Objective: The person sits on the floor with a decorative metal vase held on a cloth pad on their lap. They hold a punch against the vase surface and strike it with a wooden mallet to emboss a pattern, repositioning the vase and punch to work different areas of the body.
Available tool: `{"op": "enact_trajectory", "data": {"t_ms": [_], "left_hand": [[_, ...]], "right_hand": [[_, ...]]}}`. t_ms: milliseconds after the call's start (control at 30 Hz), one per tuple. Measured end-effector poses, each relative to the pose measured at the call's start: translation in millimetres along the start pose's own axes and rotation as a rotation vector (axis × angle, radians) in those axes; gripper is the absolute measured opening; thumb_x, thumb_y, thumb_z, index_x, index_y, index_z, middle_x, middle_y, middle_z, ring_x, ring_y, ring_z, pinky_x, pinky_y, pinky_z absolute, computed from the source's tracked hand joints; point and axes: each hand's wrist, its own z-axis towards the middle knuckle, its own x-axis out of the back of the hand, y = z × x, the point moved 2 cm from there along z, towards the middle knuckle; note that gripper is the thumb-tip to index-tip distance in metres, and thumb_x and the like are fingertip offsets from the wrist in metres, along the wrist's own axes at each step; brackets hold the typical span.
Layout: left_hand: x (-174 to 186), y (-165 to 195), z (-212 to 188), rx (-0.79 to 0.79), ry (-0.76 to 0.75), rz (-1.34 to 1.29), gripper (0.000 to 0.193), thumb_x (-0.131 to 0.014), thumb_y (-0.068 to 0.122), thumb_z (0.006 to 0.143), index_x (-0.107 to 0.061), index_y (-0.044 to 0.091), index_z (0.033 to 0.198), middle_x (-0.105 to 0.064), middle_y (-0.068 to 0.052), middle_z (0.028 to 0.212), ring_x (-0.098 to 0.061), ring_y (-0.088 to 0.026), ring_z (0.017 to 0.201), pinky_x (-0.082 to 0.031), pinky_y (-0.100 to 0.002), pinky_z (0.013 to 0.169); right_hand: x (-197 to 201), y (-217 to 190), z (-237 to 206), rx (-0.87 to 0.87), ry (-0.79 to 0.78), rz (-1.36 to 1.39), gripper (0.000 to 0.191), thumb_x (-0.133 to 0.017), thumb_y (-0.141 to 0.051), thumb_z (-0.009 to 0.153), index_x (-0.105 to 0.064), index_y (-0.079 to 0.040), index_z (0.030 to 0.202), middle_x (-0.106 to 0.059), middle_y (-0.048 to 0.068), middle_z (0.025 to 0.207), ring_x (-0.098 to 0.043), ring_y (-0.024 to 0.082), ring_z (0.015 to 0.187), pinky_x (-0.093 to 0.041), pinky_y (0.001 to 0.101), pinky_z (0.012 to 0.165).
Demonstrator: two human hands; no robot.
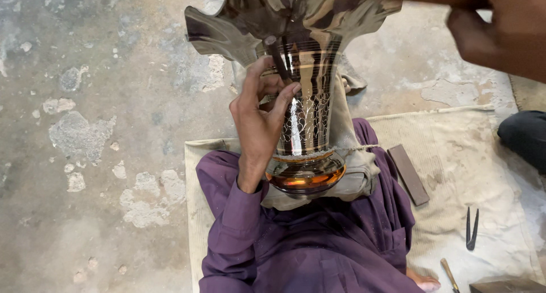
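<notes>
The shiny metal vase (307, 100) lay in the lap, long axis pointing away. The left hand (263, 114) pinched a thin dark tool (278, 60) against its neck; the right hand (500, 31) (blurred, grip unclear) hovered well apart.

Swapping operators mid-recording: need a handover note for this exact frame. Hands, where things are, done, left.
Left hand: pinches a thin dark tool against the neck of the shiny metal vase.
Right hand: raised at top right, blurred; whether it holds anything cannot be told.
Vase: lies in the lap on a beige cloth, flared wavy rim pointing away.
Done: a fine net-like pattern covers the body below the tool tip.
Left: the smooth striped band by the tool and the rim show no pattern.
On the mat to the right: a flat dark bar and a dark two-pronged tool.
</notes>
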Motion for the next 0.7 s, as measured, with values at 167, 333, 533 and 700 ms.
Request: {"op": "enact_trajectory", "data": {"t_ms": [167,333,533,700], "left_hand": [[-3.1,2.4,-0.4,-0.013,0.019,0.025,0.052,-0.082,0.010,0.096,-0.054,0.007,0.140,-0.078,-0.008,0.100,-0.080,-0.016,0.091,-0.068,-0.029,0.076],[-4.5,6.9,-2.8,-0.005,0.033,0.037,0.052,-0.082,0.011,0.095,-0.054,0.005,0.138,-0.078,-0.008,0.099,-0.079,-0.015,0.088,-0.066,-0.029,0.071],[-6.4,7.6,-2.6,-0.043,0.032,0.032,0.050,-0.081,0.010,0.098,-0.054,0.006,0.141,-0.078,-0.008,0.102,-0.079,-0.014,0.091,-0.068,-0.028,0.076],[-6.7,9.4,0.3,-0.071,0.004,0.047,0.052,-0.079,0.011,0.098,-0.053,0.008,0.143,-0.079,-0.007,0.102,-0.080,-0.015,0.091,-0.070,-0.028,0.075]], "right_hand": [[6.4,-7.6,-1.4,-0.050,-0.040,-0.026,0.049,-0.065,0.008,0.095,-0.061,-0.004,0.142,-0.070,0.019,0.077,-0.068,0.025,0.053,-0.060,0.0340,0.055],[-4.8,3.6,1.0,0.025,0.061,0.076,0.044,-0.065,0.007,0.096,-0.063,-0.001,0.139,-0.070,0.020,0.079,-0.068,0.026,0.056,-0.060,0.0348,0.057],[-17.0,16.0,-7.3,0.035,0.086,0.129,0.038,-0.065,0.007,0.097,-0.064,0.003,0.135,-0.070,0.022,0.082,-0.069,0.027,0.061,-0.060,0.0357,0.060],[-15.4,15.9,-4.0,0.070,0.106,0.191,0.034,-0.065,0.007,0.098,-0.065,0.006,0.131,-0.070,0.023,0.084,-0.070,0.027,0.064,-0.060,0.0365,0.062]]}}
